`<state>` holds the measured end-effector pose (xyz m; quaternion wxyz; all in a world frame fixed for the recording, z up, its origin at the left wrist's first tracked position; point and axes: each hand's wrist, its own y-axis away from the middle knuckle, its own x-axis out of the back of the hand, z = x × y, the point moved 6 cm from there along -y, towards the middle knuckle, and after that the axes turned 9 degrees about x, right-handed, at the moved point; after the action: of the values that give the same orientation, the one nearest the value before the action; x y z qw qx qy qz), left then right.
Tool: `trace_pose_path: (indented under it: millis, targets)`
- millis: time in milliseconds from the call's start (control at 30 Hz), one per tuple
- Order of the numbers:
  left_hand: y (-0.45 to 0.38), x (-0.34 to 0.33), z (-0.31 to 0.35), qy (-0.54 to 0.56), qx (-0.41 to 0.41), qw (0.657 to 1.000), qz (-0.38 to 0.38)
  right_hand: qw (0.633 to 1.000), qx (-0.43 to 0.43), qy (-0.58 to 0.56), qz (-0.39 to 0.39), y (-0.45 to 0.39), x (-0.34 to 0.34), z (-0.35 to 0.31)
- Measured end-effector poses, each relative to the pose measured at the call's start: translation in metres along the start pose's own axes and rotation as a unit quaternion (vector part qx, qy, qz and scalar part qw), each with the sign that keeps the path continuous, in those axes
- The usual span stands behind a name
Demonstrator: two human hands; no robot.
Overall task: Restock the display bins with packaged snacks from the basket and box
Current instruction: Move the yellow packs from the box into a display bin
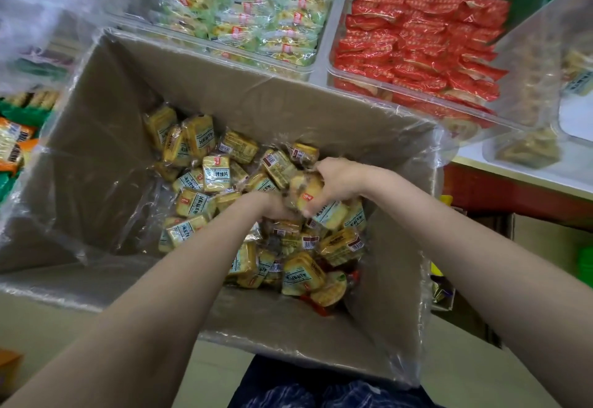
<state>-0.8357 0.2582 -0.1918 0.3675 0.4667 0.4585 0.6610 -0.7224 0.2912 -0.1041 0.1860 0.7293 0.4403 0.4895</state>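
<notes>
behind the cardboard box (96, 138) stand clear display bins on a shelf, one (316, 69) with green-wrapped snacks, one (330, 74) with red packets (417, 41). inside the plastic-lined box lies a heap of yellow biscuit packets (205, 163) in clear wrap with white labels. the right hand (337, 179) has its grip curled round a handful of packets (305, 192); the left hand (269, 205) is pushed in beneath that handful, its grip hidden, so i cannot tell its state.

Matt cardboard box (96, 138), glossy plastic liner (134, 215)
</notes>
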Motion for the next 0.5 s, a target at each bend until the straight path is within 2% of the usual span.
trace_pose_path:
  millis: [100, 200, 233, 300, 367, 500]
  targets:
    - [-0.005, 0.002, 0.010, 0.019, -0.006, 1.000, 0.016, 0.991, 0.051, 0.118, -0.040, 0.005, 0.000, -0.006]
    - [0.002, 0.023, 0.001, 0.070, -0.014, 0.997, 0.038, 0.982, 0.085, 0.153, -0.076, 0.009, 0.004, -0.004]
    - [0.012, 0.031, -0.003, 0.107, -0.021, 0.994, 0.009, 0.978, 0.094, 0.166, -0.081, 0.010, 0.006, -0.005]
    - [0.036, 0.043, -0.007, 0.199, -0.029, 0.974, -0.100, 0.972, 0.113, 0.192, -0.075, 0.016, 0.010, -0.013]
    - [0.063, 0.056, -0.003, 0.208, -0.033, 0.961, -0.179, 0.967, 0.142, 0.203, -0.056, 0.023, 0.017, -0.024]
    - [0.109, 0.089, 0.031, 0.129, -0.073, 0.976, -0.161, 0.958, 0.190, 0.212, -0.029, 0.048, 0.036, -0.046]
